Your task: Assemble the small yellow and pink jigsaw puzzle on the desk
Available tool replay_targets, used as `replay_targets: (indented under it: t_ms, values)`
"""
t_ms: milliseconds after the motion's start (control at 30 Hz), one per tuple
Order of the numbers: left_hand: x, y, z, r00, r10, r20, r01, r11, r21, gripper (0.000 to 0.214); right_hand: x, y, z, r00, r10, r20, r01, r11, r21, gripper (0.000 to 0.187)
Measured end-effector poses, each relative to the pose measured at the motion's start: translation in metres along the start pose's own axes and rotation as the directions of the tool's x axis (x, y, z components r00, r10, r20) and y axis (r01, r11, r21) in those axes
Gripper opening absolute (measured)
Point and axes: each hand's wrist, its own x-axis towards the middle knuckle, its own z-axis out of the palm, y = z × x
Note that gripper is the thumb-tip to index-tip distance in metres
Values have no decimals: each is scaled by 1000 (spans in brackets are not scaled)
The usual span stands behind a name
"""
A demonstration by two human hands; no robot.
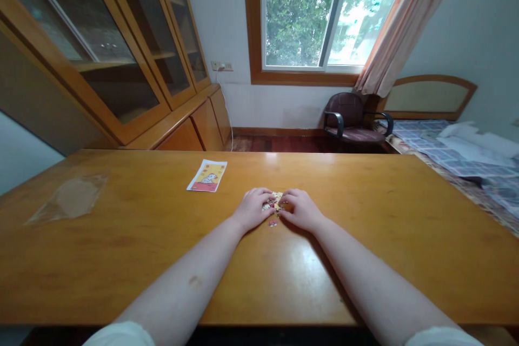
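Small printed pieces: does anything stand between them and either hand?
Nothing visible does: the left hand and right hand flank the small printed pieces closely. The picture card and clear plastic bag lie off to the left.

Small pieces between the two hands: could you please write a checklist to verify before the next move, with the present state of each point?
1. Left hand at the small pieces: ok.
2. Right hand at the small pieces: ok.
3. All pieces gathered together: not ok; pink piece lies apart, nearer the person.
4. Firm hold on a piece: cannot tell; too small and partly hidden.
5. Picture card printed side up, uncovered: ok.
6. Clear plastic bag away from both hands: ok.
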Motion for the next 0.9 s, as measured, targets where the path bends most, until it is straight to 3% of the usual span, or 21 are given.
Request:
replay_targets:
  t_ms: [400,633,900]
  values:
    - [1,-2,4,1000,-18,4,18,998,-62,11,0,4,4,1000,-21,14,21,1000,6,6]
    - [3,0,3,996,-74,-57,59,972,-228,3,2,4,3,999,-30,24,29,999,38,4]
    - [3,-1,-3,946,-320,-41,267,847,-460,14,1,3,1,1000,-5,5,5,999,51,3]
